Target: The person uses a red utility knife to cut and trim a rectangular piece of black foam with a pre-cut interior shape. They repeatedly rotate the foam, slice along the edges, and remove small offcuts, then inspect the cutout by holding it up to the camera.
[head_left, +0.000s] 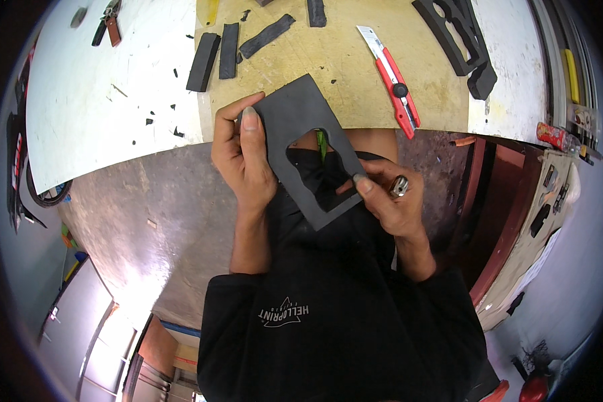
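Nearby, red cutter (399,90) right of sheet (292,115)

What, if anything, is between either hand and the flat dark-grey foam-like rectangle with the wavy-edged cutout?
Nothing visible. The left hand grips the flat dark-grey foam-like rectangle at its left edge; the right hand pinches its right corner. The red, exposed-blade utility knife lies beyond, clear of both.

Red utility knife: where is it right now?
The red utility knife lies right of centre in the head view, on the yellowish surface, beyond the right hand.
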The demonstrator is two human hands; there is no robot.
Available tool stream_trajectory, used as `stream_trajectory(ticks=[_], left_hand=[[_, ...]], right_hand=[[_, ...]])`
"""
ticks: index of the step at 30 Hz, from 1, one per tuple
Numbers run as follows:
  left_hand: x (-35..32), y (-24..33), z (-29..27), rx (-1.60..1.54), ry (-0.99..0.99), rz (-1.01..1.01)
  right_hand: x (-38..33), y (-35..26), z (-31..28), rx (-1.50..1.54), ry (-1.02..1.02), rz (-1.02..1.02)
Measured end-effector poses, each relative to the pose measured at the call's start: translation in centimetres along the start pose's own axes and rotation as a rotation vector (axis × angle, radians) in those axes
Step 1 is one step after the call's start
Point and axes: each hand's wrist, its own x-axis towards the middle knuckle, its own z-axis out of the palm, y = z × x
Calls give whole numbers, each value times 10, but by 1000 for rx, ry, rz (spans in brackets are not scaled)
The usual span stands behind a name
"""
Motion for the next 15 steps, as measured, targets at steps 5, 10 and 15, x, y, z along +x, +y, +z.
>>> stream_trajectory(ticks=[5,10,15], left_hand=[[-1,-10,-1,2,16,-11],[-1,-10,-1,-17,32,-17],[1,-19,1,25,81,76]], right_hand=[[2,1,-6,245,-45,55],[6,12,11,152,16,-172],[5,7,12,42,12,-121]])
